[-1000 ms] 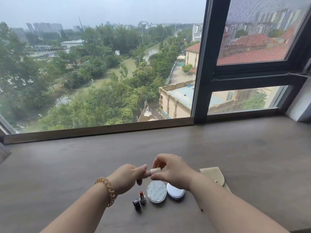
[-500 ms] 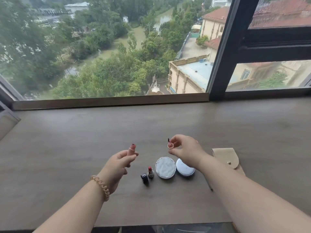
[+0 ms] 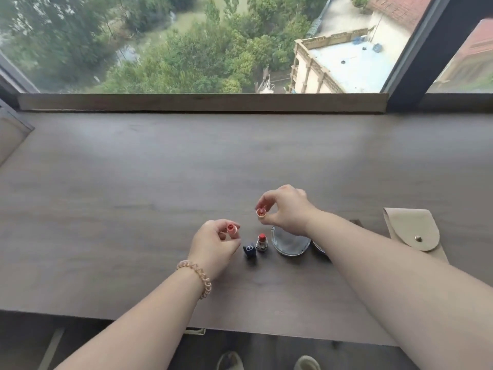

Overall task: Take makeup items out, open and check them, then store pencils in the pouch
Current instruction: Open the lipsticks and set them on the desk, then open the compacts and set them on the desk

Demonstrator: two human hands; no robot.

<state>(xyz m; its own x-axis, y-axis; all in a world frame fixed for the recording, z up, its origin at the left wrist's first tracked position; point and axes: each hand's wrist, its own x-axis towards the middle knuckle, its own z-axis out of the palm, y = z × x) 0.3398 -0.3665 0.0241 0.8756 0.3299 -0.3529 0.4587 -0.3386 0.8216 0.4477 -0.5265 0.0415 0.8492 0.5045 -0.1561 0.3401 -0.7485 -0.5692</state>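
Pinching lipstick [image 3: 231,228] in left grip [image 3: 213,244], cap [image 3: 261,212] in right grip [image 3: 286,210], apart

— What lies on the desk [image 3: 133,196]?
— Toward its front, a lipstick [image 3: 262,243] stands upright. There is a loose cap [image 3: 250,251] just left of it and a round compact [image 3: 289,244] just right. The pouch [image 3: 410,231] lies well off to the right.
— And my hands?
— Your left hand [image 3: 213,244] holds a tube [image 3: 231,228] left of the loose cap. Your right hand [image 3: 288,209] pinches a small cap [image 3: 261,212] behind the lipstick. A window [image 3: 186,44] runs behind the desk.
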